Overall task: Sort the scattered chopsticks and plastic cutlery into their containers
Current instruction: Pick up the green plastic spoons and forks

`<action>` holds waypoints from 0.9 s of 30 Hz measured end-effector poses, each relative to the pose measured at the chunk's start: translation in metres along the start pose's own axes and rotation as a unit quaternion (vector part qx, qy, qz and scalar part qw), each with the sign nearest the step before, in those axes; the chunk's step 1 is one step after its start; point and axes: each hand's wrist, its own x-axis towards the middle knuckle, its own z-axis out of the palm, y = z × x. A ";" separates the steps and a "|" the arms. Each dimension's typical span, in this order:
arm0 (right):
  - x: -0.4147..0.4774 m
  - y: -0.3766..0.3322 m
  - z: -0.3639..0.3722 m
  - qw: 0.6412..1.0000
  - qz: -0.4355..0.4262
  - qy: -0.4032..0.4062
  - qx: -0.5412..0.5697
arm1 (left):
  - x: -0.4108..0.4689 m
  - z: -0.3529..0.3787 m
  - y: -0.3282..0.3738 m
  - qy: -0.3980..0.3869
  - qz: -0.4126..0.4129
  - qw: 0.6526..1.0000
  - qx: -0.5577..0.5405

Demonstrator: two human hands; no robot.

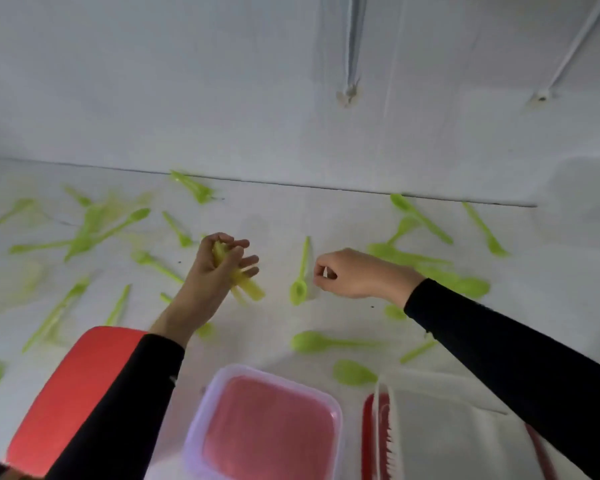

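The left hand (222,268) grips a bundle of yellow-green plastic sticks (251,292) slanting far-left to near-right above the white table (343,220), while the right hand (347,275), fingers curled on something or nothing, I cannot tell which, hovers just beside a green plastic spoon (300,271) lying handle away, bowl near.

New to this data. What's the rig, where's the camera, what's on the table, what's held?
No machine here: a person works with two bare hands, in black sleeves. The one picture comes from a wide-angle camera on the person's head, looking forward and down. The left hand grips a bundle of yellowish sticks, probably chopsticks, though blurred. The right hand has curled fingers beside a green spoon; whether it pinches anything is unclear. More green plastic spoons lie scattered on the white table. Nearest the camera sit a clear tub that looks red inside, a red lid-like piece and a white tray.
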 end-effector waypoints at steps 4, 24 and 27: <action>0.045 -0.084 0.033 0.995 -0.070 -0.061 -0.037 | -0.030 -0.072 0.020 0.116 0.022 0.993 -0.007; 0.173 -0.357 0.165 0.996 -0.080 0.007 0.024 | -0.089 -0.409 0.075 0.231 0.020 0.967 0.107; 0.181 -0.365 0.176 0.996 -0.081 -0.021 0.013 | -0.082 -0.422 0.064 0.202 -0.015 0.966 0.163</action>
